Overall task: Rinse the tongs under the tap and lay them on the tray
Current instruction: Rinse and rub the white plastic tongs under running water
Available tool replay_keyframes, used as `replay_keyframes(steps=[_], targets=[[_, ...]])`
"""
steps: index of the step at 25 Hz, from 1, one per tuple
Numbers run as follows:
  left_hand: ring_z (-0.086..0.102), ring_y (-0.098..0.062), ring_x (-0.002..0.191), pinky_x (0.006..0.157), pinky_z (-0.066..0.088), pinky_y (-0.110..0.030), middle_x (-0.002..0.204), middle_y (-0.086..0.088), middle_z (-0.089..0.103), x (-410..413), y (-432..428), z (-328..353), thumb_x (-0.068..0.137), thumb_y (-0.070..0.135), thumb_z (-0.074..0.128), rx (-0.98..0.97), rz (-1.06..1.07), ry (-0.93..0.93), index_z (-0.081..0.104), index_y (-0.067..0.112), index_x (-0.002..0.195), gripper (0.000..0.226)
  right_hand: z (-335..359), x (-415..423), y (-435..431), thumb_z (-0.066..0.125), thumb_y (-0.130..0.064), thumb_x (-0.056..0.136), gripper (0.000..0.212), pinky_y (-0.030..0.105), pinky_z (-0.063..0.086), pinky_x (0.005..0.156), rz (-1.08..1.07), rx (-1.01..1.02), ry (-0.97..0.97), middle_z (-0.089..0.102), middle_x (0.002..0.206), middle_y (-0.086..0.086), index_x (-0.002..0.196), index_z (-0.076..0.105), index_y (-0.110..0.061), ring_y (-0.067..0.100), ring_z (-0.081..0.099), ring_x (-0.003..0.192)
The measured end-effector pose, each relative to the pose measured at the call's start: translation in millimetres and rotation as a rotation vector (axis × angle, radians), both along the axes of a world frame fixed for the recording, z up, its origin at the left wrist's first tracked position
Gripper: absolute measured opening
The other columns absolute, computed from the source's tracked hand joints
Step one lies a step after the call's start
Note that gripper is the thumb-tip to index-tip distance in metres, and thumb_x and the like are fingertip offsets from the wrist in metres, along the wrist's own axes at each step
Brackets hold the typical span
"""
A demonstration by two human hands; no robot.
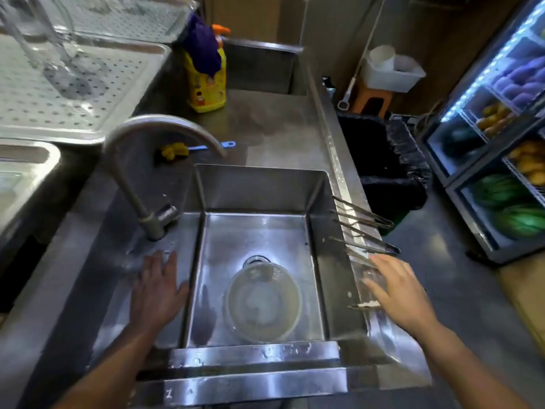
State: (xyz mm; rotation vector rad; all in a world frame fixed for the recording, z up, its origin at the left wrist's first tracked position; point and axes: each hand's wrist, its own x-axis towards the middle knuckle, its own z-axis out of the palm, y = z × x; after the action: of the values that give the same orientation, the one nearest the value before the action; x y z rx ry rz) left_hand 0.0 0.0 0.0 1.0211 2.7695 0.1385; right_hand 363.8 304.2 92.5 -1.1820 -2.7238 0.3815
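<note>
Several thin metal tongs (364, 224) lie across the right rim of the steel sink (253, 190), tips pointing over the basin. My right hand (398, 293) hovers flat over the nearest pair (361, 305), fingers spread, holding nothing that I can see. My left hand (157, 286) rests flat on the wet counter left of the basin, fingers apart. The curved tap (159, 128) arches over the sink's back left corner; no water runs. A perforated steel tray (73, 93) sits at the far left.
A clear glass bowl (264, 302) stands in the basin beside the drain. A yellow detergent bottle (206, 81) and a blue-handled brush (191, 149) sit behind the sink. A black-lined bin (383, 160) and a lit fruit fridge (501, 143) stand on the right.
</note>
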Motion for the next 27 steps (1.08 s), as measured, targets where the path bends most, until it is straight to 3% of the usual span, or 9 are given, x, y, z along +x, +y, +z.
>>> replay_keyframes(steps=[3,7,12,15,22,27], targets=[[0.038,-0.054,0.134,0.099,0.041,-0.066,0.147,-0.032,0.042,-4.6,-5.0,-6.4,0.076,0.033,0.075,-0.018,-0.014,0.001,0.045,0.002,0.144,0.081,-2.8,15.6,18.4,0.073,-0.027,0.090,0.046,0.047,0.048,0.096,-0.102,0.019,-0.065,0.063,0.131,0.006,0.132,0.062,-0.012,0.031,0.051,0.123],[0.034,-0.055,0.136,0.101,0.032,-0.068,0.149,-0.032,0.040,-0.5,-9.4,-13.8,0.071,0.036,0.058,-0.033,-0.044,0.061,0.042,0.001,0.146,0.084,-10.2,24.9,38.8,0.070,-0.027,0.091,0.042,0.047,0.051,0.090,-0.169,0.008,-0.179,0.064,0.128,0.008,0.129,0.061,-0.012,0.034,0.055,0.117],[0.030,-0.048,0.140,0.106,0.029,-0.066,0.154,-0.025,0.037,1.0,-8.4,-15.8,0.078,0.036,0.061,-0.002,0.002,0.094,0.039,0.007,0.148,0.079,-26.5,27.2,52.2,0.063,-0.028,0.094,0.031,0.043,0.052,0.084,-0.208,-0.013,-0.349,0.065,0.112,0.007,0.124,0.066,-0.018,0.033,0.057,0.105],[0.029,-0.046,0.142,0.107,0.027,-0.065,0.154,-0.024,0.037,2.3,-9.3,-15.3,0.077,0.039,0.048,0.015,0.008,0.100,0.041,0.007,0.148,0.078,-35.6,33.3,57.2,0.063,-0.021,0.095,0.025,0.040,0.051,0.080,-0.241,0.000,-0.347,0.064,0.104,0.007,0.119,0.070,-0.018,0.031,0.056,0.100],[0.032,-0.043,0.142,0.109,0.026,-0.062,0.154,-0.022,0.039,0.6,-9.9,-14.9,0.082,0.041,0.038,0.031,0.019,0.113,0.041,0.009,0.148,0.074,-43.8,33.9,41.9,0.059,-0.014,0.096,0.016,0.035,0.047,0.063,-0.240,0.014,-0.266,0.061,0.090,0.000,0.100,0.074,-0.018,0.025,0.057,0.084],[0.035,-0.042,0.141,0.108,0.027,-0.063,0.153,-0.020,0.041,-3.0,-12.1,-20.1,0.084,0.042,0.035,0.026,0.017,0.107,0.043,0.011,0.147,0.070,-40.8,-25.0,4.9,0.061,-0.011,0.093,0.014,0.035,0.043,0.066,-0.192,-0.104,-0.118,0.064,0.091,0.005,0.094,0.074,-0.016,0.031,0.059,0.087]])
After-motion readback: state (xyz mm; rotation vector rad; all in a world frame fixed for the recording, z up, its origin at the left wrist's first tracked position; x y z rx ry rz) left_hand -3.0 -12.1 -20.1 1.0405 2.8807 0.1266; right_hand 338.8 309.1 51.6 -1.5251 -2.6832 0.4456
